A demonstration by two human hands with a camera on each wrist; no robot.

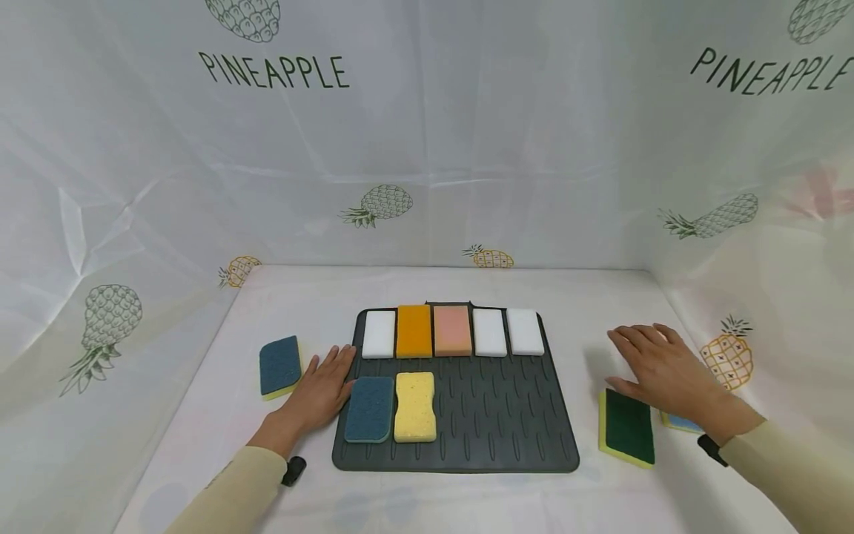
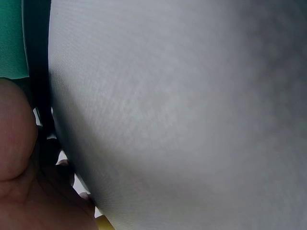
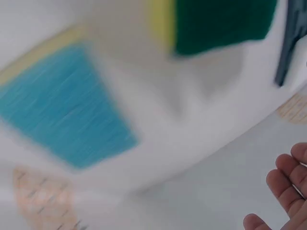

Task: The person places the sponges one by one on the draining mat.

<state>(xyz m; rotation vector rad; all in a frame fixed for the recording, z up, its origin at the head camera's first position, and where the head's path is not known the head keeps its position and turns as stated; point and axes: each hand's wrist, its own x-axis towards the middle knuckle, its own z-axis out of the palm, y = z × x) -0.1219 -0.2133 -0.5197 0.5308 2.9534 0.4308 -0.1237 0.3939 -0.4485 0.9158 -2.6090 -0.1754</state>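
My left hand (image 1: 319, 393) lies at the left edge of a dark grey ridged mat (image 1: 500, 423), fingers extended and touching its rim. Beside the thumb, a blue-topped sponge (image 1: 369, 409) sits on the mat, with a yellow notched sponge (image 1: 415, 407) to its right. Another blue-and-yellow sponge (image 1: 280, 366) is on the table left of that hand. Over on the right, my right hand (image 1: 674, 371) hovers with loosely bent fingers and holds nothing. Just below it are a green-and-yellow scouring sponge (image 1: 629, 427) and a light blue sponge (image 3: 72, 108), partly hidden by the wrist in the head view.
Along the mat's back edge stand a white block (image 1: 379, 334), an orange block (image 1: 414, 331), a pink block (image 1: 452, 331) and two more white blocks, one at the right corner (image 1: 525, 331). A pineapple-print sheet (image 1: 467, 148) surrounds the table at the back and sides.
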